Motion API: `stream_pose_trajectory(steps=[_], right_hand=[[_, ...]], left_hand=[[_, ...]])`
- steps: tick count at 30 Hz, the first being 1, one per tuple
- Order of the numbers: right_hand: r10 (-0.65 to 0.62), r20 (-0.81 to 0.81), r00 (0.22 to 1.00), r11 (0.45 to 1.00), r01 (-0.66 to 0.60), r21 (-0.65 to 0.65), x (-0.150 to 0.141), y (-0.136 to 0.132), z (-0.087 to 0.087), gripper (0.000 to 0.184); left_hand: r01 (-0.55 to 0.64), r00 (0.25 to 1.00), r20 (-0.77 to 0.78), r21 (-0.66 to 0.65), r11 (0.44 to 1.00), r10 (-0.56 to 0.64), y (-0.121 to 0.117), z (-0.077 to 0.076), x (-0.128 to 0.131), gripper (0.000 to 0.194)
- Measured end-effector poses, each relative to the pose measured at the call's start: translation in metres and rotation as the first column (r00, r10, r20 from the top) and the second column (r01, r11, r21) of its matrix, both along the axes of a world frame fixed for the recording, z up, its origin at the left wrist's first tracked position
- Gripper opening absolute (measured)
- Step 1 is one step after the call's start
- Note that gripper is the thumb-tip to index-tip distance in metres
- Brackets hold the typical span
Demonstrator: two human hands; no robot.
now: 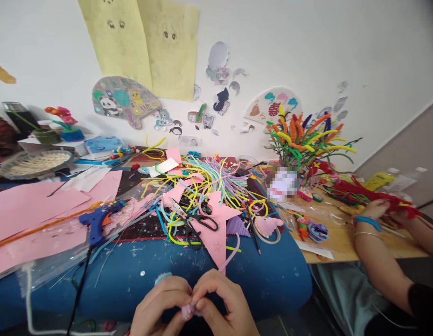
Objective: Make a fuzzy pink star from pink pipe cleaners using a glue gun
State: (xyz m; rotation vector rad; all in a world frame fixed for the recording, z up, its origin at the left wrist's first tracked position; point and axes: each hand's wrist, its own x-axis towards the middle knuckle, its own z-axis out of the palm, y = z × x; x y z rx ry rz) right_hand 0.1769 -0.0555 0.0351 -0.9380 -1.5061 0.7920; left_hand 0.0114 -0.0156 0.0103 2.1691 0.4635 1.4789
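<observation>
Close to my body, at the front edge of the table, both hands pinch a small bunched lilac pipe cleaner [189,310]. My left hand [164,303] grips it from the left, fingertips pressed together. From the right, my right hand [223,301] closes thumb and forefinger on it. A lilac strand rises behind the right hand, its join with the bunch hidden. Just beyond lies a cut pink paper piece [216,233] with a small star drawn on it, and black-handled scissors [193,219] rest across it. A folded purple piece [237,227] sits beside the paper.
A blue glue gun [97,219] with its cord lies left, on pink sheets [34,210] and clear plastic. Many coloured pipe cleaners [216,172] heap mid-table. A pencil [254,235] lies right. At far right, another person's hands [375,210] hold red material. Pipe-cleaner flowers [303,135] stand behind.
</observation>
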Motion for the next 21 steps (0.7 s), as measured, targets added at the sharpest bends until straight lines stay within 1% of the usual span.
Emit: stream_pose_trajectory(steps=[3,5,7,10,12,14,18,21], right_hand=[[0.074,-0.021,0.997,0.996,-0.075,-0.057,0.005,0.0,-0.001,0.033],[0.084,-0.034,0.996,0.99,-0.088,-0.115,0.005,-0.001,-0.002,0.034],[0.076,-0.052,0.996,0.985,-0.083,-0.153,0.004,-0.002,-0.003,0.036],[0.105,-0.1,0.989,0.98,-0.12,-0.16,0.002,-0.002,-0.002,0.041],[0.134,-0.112,0.985,0.973,-0.152,-0.174,0.0,0.0,0.0,0.04],[0.151,-0.088,0.985,0.968,-0.166,-0.19,-0.002,0.002,0.001,0.037],[0.193,0.007,0.981,0.966,-0.189,-0.177,-0.006,0.009,0.004,0.029],[0.262,0.062,0.963,0.957,-0.251,-0.145,-0.014,0.016,0.009,0.024]], left_hand=[[0.144,0.989,0.039,-0.057,0.988,-0.142,0.003,0.0,-0.002,0.006],[0.222,0.974,0.057,-0.08,0.972,-0.218,0.004,0.002,-0.002,0.006],[0.271,0.962,0.053,-0.102,0.957,-0.267,0.004,0.004,-0.001,0.005],[0.304,0.953,0.038,-0.119,0.945,-0.301,0.004,0.004,-0.002,0.005],[0.305,0.952,0.041,-0.125,0.944,-0.302,0.003,0.003,-0.003,0.005],[0.286,0.958,0.06,-0.129,0.95,-0.28,0.003,0.0,-0.006,0.005],[0.18,0.982,0.087,-0.128,0.975,-0.17,0.0,-0.003,-0.017,0.01],[0.12,0.991,0.061,-0.092,0.989,-0.115,-0.005,0.002,-0.03,0.014]])
